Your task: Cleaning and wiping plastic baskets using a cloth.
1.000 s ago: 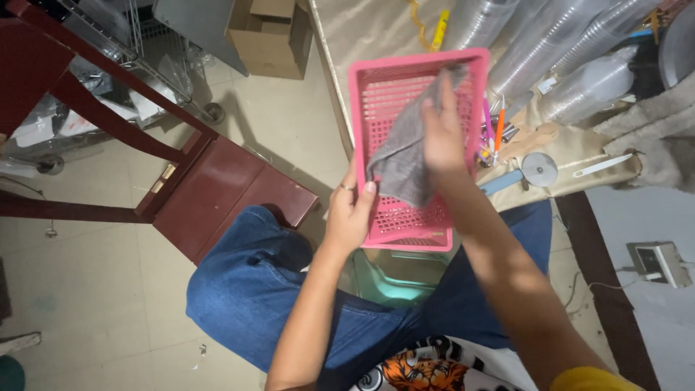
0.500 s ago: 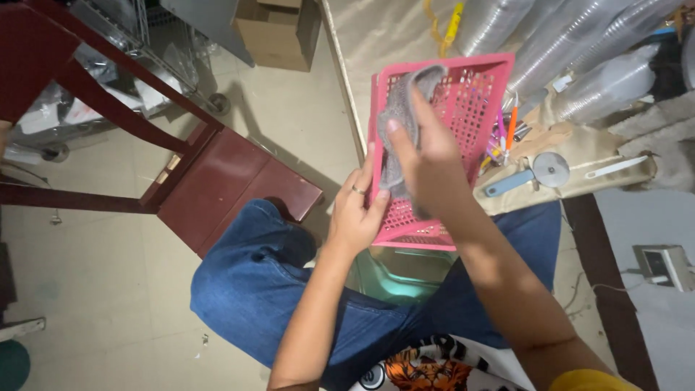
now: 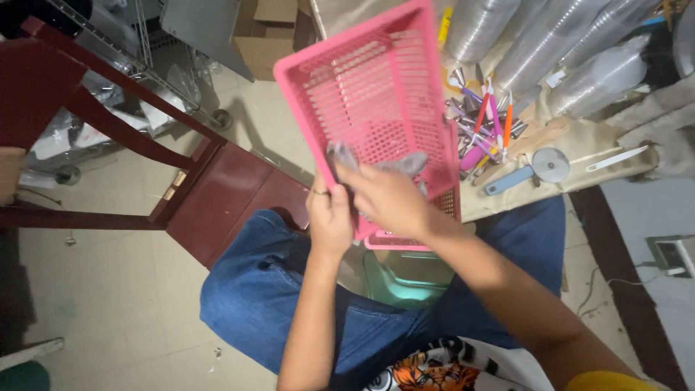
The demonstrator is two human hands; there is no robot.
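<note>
Over the lap: left hand [image 3: 329, 221] grips pink slotted plastic basket [image 3: 376, 94] edge; right hand [image 3: 387, 199] presses crumpled grey cloth [image 3: 405, 165] inside, fingers closed.

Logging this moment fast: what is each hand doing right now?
Left hand: closed on the pink basket's near edge.
Right hand: closed on a grey cloth inside the basket.
</note>
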